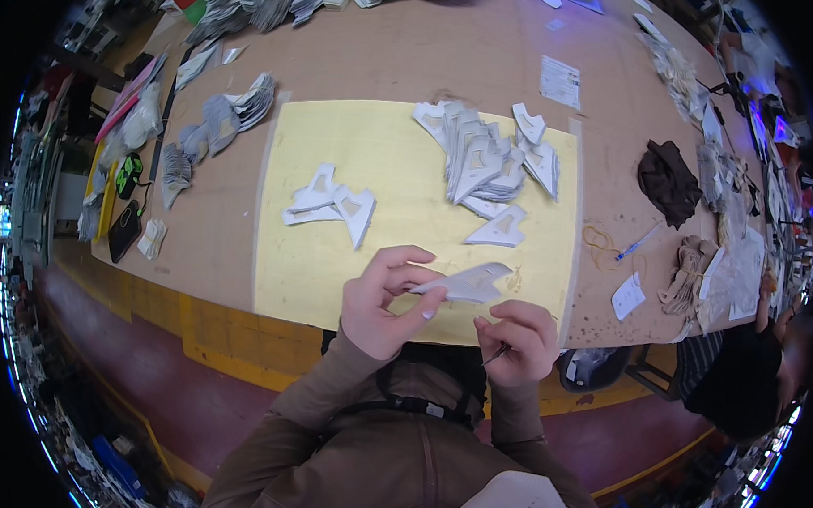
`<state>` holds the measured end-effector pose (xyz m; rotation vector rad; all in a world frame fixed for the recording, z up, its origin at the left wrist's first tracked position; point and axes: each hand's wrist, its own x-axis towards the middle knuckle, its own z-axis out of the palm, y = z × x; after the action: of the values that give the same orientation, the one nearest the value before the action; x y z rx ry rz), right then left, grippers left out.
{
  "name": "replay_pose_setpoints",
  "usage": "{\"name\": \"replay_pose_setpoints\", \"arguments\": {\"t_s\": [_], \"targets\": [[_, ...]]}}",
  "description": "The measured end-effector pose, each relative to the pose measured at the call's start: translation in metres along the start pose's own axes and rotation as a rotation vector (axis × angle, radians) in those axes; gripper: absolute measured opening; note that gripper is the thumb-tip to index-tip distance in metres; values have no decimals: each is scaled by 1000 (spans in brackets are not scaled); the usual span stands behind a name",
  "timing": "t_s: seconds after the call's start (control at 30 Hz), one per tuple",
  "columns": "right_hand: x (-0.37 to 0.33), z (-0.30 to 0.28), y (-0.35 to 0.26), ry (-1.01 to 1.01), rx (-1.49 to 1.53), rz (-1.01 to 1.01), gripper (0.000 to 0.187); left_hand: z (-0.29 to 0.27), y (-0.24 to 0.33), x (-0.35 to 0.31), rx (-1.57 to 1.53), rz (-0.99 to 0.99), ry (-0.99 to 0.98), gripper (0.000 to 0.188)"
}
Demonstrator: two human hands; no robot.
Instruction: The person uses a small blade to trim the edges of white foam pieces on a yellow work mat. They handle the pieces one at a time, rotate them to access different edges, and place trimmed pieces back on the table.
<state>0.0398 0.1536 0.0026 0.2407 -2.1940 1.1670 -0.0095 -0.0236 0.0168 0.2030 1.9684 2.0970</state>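
My left hand (388,301) pinches a flat whitish-grey cut piece (468,285) with a notched end, held above the near edge of a yellow sheet (394,156). Close by on the right, my right hand (521,341) is closed around a small, thin, dark tool (498,353); its exact kind is hard to make out. Its fingertips stay apart from the cut piece. On the yellow sheet, a few similar pieces (331,203) with cut-out openings lie loosely at left. A large overlapping pile of them (479,157) sits at right, with one piece (500,228) at its near side.
Stacks of grey pieces (223,117) lie left of the sheet, near a black phone (124,231). To the right are a blue pen (637,244), brown cloth (669,182) and tied bundles (691,271). Another person (742,377) sits at the right edge.
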Motion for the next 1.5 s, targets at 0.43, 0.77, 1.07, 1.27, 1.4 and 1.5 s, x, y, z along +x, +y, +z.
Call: {"name": "replay_pose_setpoints", "arguments": {"t_s": [0.43,0.77,1.07,1.27,1.4,1.5], "targets": [[11,20,61,-103,-133,668,23,-71,-19,10,819,251,390,21],[10,12,6,-46,525,818,26,-2,-22,18,362,193,-249,19],[4,11,10,-131,1017,1188,28,-8,-10,21,460,522,-252,20],[17,5,-10,-183,270,574,33,-18,-20,16,515,399,-130,17],[19,3,-17,-351,175,437,42,-17,-16,17,541,415,-117,17],[19,5,-17,-353,157,406,42,-16,-15,17,547,421,-112,17]]}}
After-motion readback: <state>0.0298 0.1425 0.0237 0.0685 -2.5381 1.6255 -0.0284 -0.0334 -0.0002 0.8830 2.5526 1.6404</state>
